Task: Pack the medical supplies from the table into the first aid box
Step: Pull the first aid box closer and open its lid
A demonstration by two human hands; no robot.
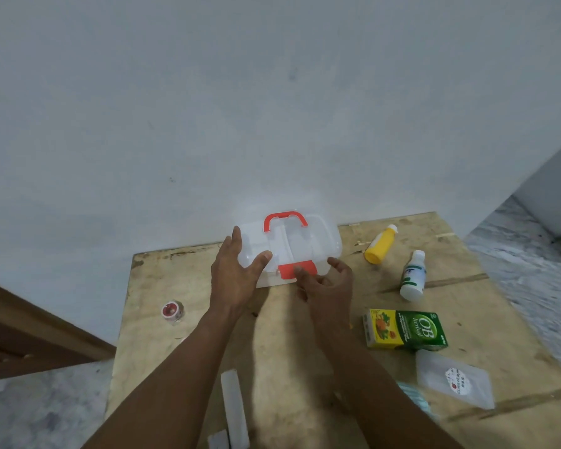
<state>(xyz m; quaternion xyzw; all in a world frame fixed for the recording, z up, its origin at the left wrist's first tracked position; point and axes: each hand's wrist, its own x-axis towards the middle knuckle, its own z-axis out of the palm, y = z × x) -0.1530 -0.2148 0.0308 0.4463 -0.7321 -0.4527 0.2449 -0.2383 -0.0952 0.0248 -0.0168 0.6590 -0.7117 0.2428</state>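
The clear first aid box (318, 241) with a red handle and red latch (300, 269) stands closed at the table's far edge by the wall. My left hand (235, 273) rests spread on the lid's left corner. My right hand (326, 286) has its fingertips at the red latch. Right of the box lie a yellow bottle (380, 245), a white bottle with a green label (413, 277), a green and yellow medicine carton (405, 329) and a clear pouch (454, 379). A roll of tape (173, 312) sits at the left.
The plywood table (182, 286) ends at the wall behind the box. A long white packet (234, 408) lies near the front edge, and a pale blue item (415, 398) shows beside my right forearm. A brown wooden piece (23, 332) stands at the left, floor at the right.
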